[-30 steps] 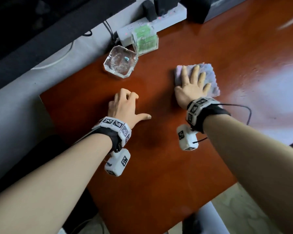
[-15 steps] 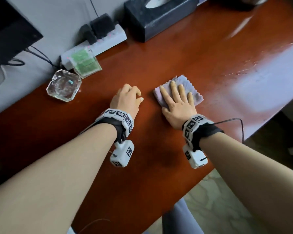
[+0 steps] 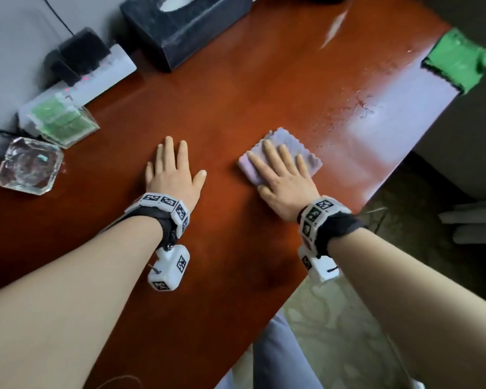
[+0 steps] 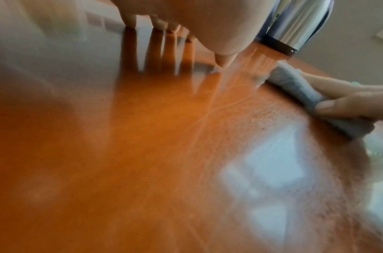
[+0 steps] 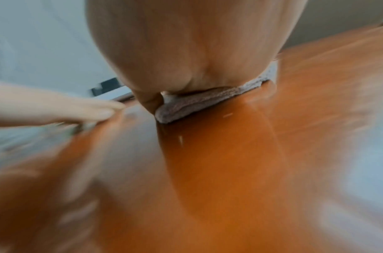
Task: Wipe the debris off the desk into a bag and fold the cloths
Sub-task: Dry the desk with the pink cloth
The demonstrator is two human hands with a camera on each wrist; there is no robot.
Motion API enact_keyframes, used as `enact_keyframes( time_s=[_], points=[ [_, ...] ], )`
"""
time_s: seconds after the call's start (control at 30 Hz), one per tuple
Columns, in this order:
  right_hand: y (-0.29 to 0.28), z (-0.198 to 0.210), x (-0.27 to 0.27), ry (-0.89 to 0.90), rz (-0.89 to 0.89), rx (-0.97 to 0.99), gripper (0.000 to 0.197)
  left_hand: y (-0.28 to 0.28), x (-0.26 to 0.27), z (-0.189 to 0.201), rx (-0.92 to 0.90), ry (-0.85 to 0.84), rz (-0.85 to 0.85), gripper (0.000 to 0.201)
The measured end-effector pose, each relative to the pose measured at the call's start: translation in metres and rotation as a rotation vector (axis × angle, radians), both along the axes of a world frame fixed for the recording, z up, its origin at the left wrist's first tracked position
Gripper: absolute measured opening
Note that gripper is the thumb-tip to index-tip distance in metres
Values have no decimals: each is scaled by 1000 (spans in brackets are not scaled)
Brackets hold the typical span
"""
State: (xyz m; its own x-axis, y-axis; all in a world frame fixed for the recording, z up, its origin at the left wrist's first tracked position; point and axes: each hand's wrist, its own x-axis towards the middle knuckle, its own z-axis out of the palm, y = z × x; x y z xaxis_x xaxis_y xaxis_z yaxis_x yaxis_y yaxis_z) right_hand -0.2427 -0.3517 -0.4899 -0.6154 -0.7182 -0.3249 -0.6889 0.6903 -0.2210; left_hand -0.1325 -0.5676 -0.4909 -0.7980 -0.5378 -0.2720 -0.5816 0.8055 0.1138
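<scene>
Debris, pale specks [image 3: 357, 105] on the glossy red-brown wooden desk [image 3: 236, 108], lies at two o'clock from our flat right hand [image 3: 285, 178], which presses the folded lilac cloth [image 3: 285, 144]. Our left hand [image 3: 174, 169] rests flat with fingers straight at nine o'clock. Pushing too fast could scatter crumbs past the green bag [image 3: 458, 63] onto the floor, we judge.

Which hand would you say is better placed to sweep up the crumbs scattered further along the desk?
The right hand, probably. It already presses flat on the lilac cloth, and the crumbs lie just beyond it on that side. The left hand rests bare on the desk, farther away.
</scene>
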Motion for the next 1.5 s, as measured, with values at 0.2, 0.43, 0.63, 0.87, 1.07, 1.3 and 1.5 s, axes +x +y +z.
enact_keyframes(
  time_s=[0.2, 0.43, 0.63, 0.87, 1.07, 1.3, 1.5],
  points=[
    [4, 3, -8, 43, -93, 49, 76, 25, -18, 1, 3, -63, 7, 83],
    [62, 5, -49, -29, -94, 26, 75, 74, -60, -2, 34, -33, -332, 75],
    [99, 0, -125, -12, -603, 65, 70, 90, -66, -16, -52, -82, -259, 81],
    [48, 1, -73, 10, -121, 17, 77, 88, -66, -20, -46, -66, -252, 82],
    [97, 1, -116, -42, -173, -8, 76, 92, -76, -17, -13, -30, -205, 79],
    [109, 0, -175, -29, -668, 42, 72, 96, -105, -18, -27, -49, -206, 80],
    [50, 1, -145, 10, -253, 37, 75, 94, -111, -17, -17, -126, -188, 80]
  ],
)
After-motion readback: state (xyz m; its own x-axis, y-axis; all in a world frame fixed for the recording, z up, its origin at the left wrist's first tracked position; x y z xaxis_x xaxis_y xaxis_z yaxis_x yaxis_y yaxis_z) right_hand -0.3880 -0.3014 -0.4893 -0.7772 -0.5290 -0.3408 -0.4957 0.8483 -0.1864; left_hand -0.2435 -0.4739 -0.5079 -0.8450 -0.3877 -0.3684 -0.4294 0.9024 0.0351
